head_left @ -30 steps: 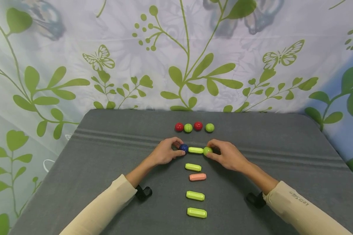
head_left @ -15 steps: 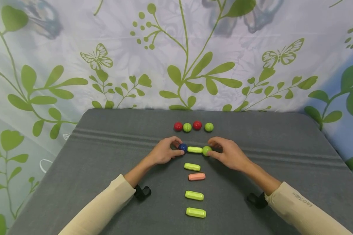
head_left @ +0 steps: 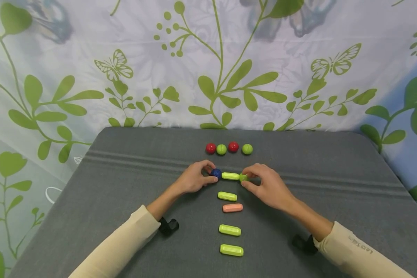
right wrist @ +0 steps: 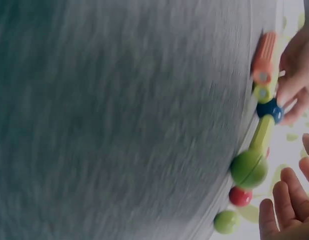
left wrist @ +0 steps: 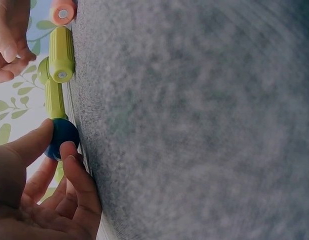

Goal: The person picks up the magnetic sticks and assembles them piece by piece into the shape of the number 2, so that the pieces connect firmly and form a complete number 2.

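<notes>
The blue ball (head_left: 216, 173) lies between the fingers (head_left: 205, 163) of the left hand (head_left: 193, 178).

A glossy dark-blue ball (head_left: 216, 173), a ridged yellow-green rod (head_left: 230, 176) and a light-green ball (right wrist: 249, 169) with a seam line form 1 straight row of 3. The rod lies lengthwise, its 2 ends meeting the blue ball at left and the green ball at right.

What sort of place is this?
Likely an indoor tabletop play or filming spot, though the wider room isn't visible: a grey cloth-topped table, a leaf-and-butterfly backdrop just behind it, and toy-like balls and rods on top.
</notes>
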A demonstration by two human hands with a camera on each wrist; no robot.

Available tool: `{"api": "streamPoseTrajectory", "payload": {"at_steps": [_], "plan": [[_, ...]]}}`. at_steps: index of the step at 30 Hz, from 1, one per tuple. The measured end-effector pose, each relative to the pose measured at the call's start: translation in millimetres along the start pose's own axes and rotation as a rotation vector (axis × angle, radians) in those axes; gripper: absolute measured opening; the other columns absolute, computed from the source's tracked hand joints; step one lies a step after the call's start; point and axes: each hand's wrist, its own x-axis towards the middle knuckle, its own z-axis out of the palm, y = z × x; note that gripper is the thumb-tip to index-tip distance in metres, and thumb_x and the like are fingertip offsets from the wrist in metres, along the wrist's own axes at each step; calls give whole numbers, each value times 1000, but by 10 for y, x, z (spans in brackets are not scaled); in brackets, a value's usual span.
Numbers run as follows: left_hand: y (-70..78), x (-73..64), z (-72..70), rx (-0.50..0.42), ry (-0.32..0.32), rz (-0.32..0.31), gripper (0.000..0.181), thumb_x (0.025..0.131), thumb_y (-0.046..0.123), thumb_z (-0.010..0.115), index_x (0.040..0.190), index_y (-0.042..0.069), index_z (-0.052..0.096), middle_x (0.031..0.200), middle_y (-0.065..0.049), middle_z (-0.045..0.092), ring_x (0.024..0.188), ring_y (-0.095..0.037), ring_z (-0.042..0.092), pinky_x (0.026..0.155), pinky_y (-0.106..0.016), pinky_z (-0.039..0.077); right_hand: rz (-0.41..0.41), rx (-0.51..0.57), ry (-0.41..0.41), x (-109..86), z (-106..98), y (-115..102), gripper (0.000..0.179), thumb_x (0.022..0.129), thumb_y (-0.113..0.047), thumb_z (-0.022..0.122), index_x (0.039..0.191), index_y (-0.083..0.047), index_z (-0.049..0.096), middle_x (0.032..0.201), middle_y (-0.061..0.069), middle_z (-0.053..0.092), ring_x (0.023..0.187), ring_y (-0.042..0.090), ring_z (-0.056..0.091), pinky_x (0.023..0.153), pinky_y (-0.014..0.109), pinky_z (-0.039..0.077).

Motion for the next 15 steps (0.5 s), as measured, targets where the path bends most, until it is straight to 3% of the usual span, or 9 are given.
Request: {"api": "streamPoseTrajectory", "payload": {"at_steps": [8,15], "plan": [[-13,7,-1,-7,-9,-1,31,93,17,72,121,8,61,105,-9,62,70,-15,61,63,-30,50,-54,66,-72,-22,176,-166,21,88,-14,76,108,-8,70,93,-8,64,83,7,60,72,39,52],[-29,4,-3,-7,-8,5,31,93,17,72,121,8,61,105,-9,62,69,-15,61,62,-29,50,-65,81,-126,-13,296,-173,18,90,-16,74,107,-9,71,94,-5,66,84,8,60,74,36,51]]}}
